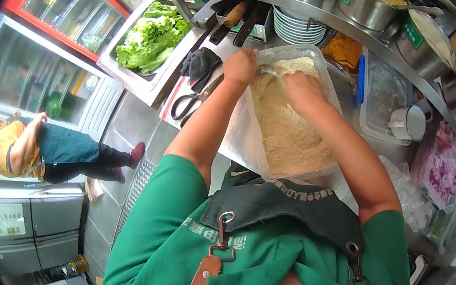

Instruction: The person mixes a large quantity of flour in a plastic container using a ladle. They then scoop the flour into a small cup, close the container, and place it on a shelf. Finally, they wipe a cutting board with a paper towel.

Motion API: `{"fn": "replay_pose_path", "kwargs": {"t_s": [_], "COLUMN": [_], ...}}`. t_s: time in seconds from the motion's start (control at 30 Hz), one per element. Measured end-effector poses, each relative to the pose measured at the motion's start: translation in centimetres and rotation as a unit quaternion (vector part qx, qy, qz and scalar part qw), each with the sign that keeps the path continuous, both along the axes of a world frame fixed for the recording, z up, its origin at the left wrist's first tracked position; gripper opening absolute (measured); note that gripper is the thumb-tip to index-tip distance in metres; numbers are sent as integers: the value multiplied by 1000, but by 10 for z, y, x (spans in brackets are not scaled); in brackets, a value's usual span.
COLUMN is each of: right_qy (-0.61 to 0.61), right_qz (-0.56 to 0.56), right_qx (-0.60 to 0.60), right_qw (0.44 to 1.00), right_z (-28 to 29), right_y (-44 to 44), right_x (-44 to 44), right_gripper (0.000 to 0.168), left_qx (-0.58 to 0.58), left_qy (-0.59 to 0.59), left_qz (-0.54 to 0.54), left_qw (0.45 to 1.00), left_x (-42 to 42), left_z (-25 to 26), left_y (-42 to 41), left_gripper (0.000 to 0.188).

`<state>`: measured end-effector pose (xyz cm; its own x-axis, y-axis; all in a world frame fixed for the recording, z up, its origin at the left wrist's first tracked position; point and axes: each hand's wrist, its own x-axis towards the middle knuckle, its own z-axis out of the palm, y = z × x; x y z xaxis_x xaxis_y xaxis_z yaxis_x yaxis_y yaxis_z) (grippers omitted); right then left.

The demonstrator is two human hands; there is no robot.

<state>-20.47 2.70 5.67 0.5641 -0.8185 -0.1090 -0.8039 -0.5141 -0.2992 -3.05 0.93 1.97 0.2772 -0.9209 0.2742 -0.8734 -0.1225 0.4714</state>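
A translucent plastic tub (256, 135) stands tilted in front of me, with pale flour-like powder (295, 142) spread inside it. My left hand (241, 65) is closed at the tub's upper left rim, beside a metal utensil (266, 69) that looks like a spoon; whether it grips the rim, the utensil or both is hidden. Over the powder, my right hand (303, 91) has its fingers bent down near the utensil's other end. What those fingers hold, if anything, cannot be seen. Black-handled scissors (191, 103) and a dark cloth (199, 66) lie left of the tub.
Lettuce (152, 39) fills a metal tray at the left. Stacked plates (298, 28) and knives (246, 24) are behind the tub, under a steel shelf (362, 29). A lidded container (383, 95), an enamel mug (410, 122) and chopped onion (447, 172) are right. Another person (21, 145) stands by the fridges.
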Motion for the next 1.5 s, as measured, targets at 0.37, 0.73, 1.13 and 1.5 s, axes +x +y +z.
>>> {"fn": "replay_pose_path", "kwargs": {"t_s": [0.37,0.73,1.13,1.5], "right_qy": [79,-10,0,46], "right_qz": [28,-105,9,70], "right_qx": [3,-36,21,-3], "right_qw": [996,994,1000,996], "right_z": [20,22,31,12], "right_y": [22,-9,20,21], "right_x": [-54,-27,0,-23], "right_gripper": [18,18,19,17], "left_qx": [-7,-8,-15,-17], "left_qy": [-18,-27,-9,-15], "left_qz": [-4,-13,-11,-6], "left_qw": [1000,1000,1000,1000], "left_x": [10,9,12,12], "left_z": [-19,-23,-24,-19], "left_y": [-9,-13,-9,-9], "left_gripper": [29,30,31,30]}}
